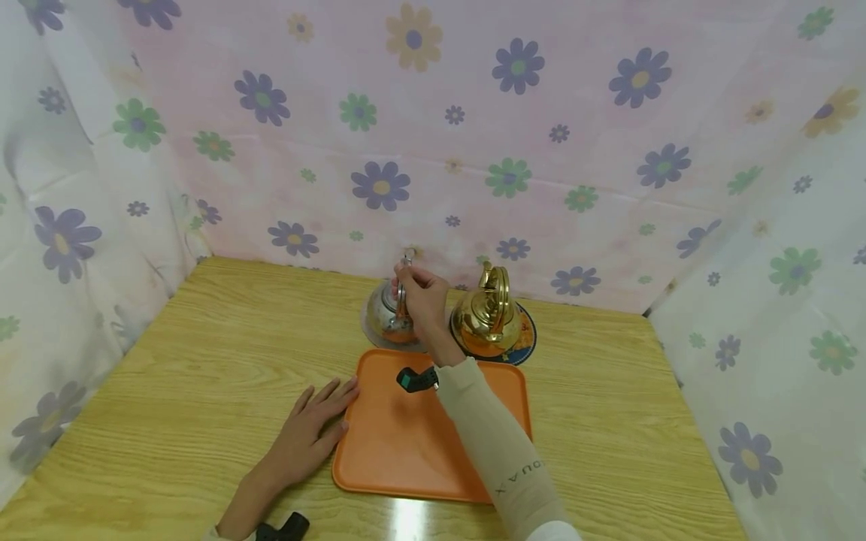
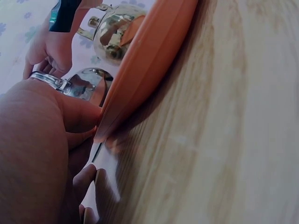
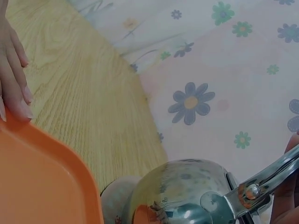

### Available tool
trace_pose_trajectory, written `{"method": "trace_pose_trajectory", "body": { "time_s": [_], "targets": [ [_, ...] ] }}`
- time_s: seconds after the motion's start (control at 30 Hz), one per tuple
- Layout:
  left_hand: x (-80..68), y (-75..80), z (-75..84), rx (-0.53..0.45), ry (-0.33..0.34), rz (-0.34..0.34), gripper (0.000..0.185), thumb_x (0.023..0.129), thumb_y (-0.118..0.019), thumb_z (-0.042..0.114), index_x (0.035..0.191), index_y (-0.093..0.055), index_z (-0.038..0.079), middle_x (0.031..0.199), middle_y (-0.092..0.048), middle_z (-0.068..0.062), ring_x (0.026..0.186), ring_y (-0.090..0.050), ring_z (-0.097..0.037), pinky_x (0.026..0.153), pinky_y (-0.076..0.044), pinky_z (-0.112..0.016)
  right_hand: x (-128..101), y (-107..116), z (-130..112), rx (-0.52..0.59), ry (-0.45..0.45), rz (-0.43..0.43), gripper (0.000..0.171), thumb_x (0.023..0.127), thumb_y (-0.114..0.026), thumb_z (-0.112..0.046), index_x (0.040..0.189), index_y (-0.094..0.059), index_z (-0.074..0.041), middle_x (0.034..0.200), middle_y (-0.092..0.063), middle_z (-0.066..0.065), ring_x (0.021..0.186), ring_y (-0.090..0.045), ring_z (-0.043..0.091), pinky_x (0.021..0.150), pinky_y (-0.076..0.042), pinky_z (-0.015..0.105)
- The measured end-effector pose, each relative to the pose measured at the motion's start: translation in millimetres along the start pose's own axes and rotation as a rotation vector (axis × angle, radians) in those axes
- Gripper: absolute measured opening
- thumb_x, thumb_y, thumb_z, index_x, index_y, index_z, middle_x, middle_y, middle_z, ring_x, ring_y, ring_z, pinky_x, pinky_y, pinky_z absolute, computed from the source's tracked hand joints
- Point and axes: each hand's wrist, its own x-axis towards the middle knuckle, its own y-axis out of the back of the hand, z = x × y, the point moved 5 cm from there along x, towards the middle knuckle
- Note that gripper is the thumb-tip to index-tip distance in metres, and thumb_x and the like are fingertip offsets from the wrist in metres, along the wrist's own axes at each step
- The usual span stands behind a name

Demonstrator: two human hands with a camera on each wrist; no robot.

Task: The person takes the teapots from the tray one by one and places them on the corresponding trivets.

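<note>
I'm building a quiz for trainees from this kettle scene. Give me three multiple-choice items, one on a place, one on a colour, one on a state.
1. Where does the gold kettle stand?
A. On the orange tray
B. Behind the tray, to the right of the silver kettle
C. At the table's left edge

2. What colour is the tray?
A. Orange
B. Blue
C. White

3. What is the right hand doing?
A. Lying flat on the table
B. Holding the gold kettle's lid
C. Gripping the silver kettle's handle

Answers:
1 B: the head view shows it on a mat beyond the tray, beside the silver kettle.
2 A: its surface is plainly orange.
3 C: its fingers curl round the upright handle, while the left hand rests flat at the tray's left edge.
</note>
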Motion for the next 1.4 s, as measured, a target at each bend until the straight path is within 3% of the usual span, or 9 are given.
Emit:
{"method": "trace_pose_trajectory", "body": {
  "time_s": [0.27, 0.5, 0.67, 0.87, 1.07, 1.3, 1.4],
  "targets": [
    [-0.9, 2.2, 1.7, 0.004, -0.004, 0.003, 0.048, 0.102, -0.06, 0.021, 0.148, -0.055, 0.009, 0.157, -0.046, -0.007, 0.147, -0.036, -0.041, 0.115, -0.014, -0.07, -2.2, -2.9, -1.2, 0.004, 0.045, -0.004, 0.025, 0.098, -0.071, -0.023, 0.095, -0.078, 0.001, 0.074, -0.07, 0.01, 0.058, -0.065, 0.014, 0.047, -0.048, 0.024],
    [-1.7, 6.0, 2.6, 0.001, -0.007, 0.003, 0.047, 0.103, -0.06, 0.02, 0.148, -0.055, 0.008, 0.158, -0.046, -0.009, 0.147, -0.035, -0.043, 0.116, -0.013, -0.069, -2.8, -5.8, -0.8, 0.013, 0.022, -0.024, 0.023, 0.098, -0.071, -0.021, 0.1, -0.078, 0.0, 0.088, -0.071, 0.03, 0.057, -0.064, 0.014, 0.044, -0.046, 0.024],
    [-2.8, 8.3, 1.3, 0.01, -0.009, 0.008, 0.047, 0.103, -0.059, 0.02, 0.148, -0.054, 0.008, 0.158, -0.046, -0.009, 0.147, -0.035, -0.043, 0.118, -0.012, -0.066, -3.2, -7.8, -0.8, 0.009, -0.025, -0.038, 0.021, 0.098, -0.071, -0.021, 0.1, -0.079, -0.002, 0.086, -0.072, 0.026, 0.057, -0.064, 0.014, 0.041, -0.041, 0.026],
    [-2.3, 6.8, 0.9, 0.015, -0.006, 0.003, 0.048, 0.103, -0.059, 0.021, 0.149, -0.054, 0.008, 0.158, -0.045, -0.009, 0.148, -0.035, -0.042, 0.118, -0.012, -0.067, -3.7, -5.3, -0.9, 0.018, -0.047, -0.053, 0.023, 0.098, -0.07, -0.023, 0.103, -0.078, -0.002, 0.087, -0.072, 0.021, 0.063, -0.066, 0.015, 0.045, -0.044, 0.026],
    [-1.2, 2.1, 0.3, 0.012, -0.015, -0.004, 0.048, 0.103, -0.058, 0.021, 0.149, -0.053, 0.009, 0.158, -0.045, -0.009, 0.148, -0.034, -0.042, 0.116, -0.013, -0.07, -4.4, -0.3, -2.0, -0.016, -0.055, -0.067, 0.029, 0.097, -0.071, -0.03, 0.105, -0.077, -0.003, 0.096, -0.071, 0.03, 0.066, -0.068, 0.019, 0.046, -0.047, 0.027],
    [-1.5, 0.1, 0.2, 0.001, -0.014, -0.006, 0.048, 0.104, -0.058, 0.021, 0.149, -0.053, 0.008, 0.158, -0.045, -0.01, 0.149, -0.034, -0.041, 0.116, -0.013, -0.069, -2.5, 2.7, 1.6, -0.029, -0.065, -0.063, 0.029, 0.098, -0.07, -0.031, 0.107, -0.077, -0.004, 0.094, -0.073, 0.022, 0.066, -0.069, 0.016, 0.045, -0.048, 0.026],
    [-1.8, 0.1, 0.2, 0.005, -0.013, -0.011, 0.048, 0.104, -0.058, 0.021, 0.15, -0.053, 0.008, 0.159, -0.044, -0.01, 0.149, -0.033, -0.041, 0.116, -0.013, -0.07, -3.3, 2.6, 1.9, -0.031, -0.083, -0.071, 0.031, 0.098, -0.07, -0.031, 0.11, -0.076, -0.003, 0.101, -0.071, 0.027, 0.067, -0.069, 0.016, 0.046, -0.047, 0.027]
  ]
}}
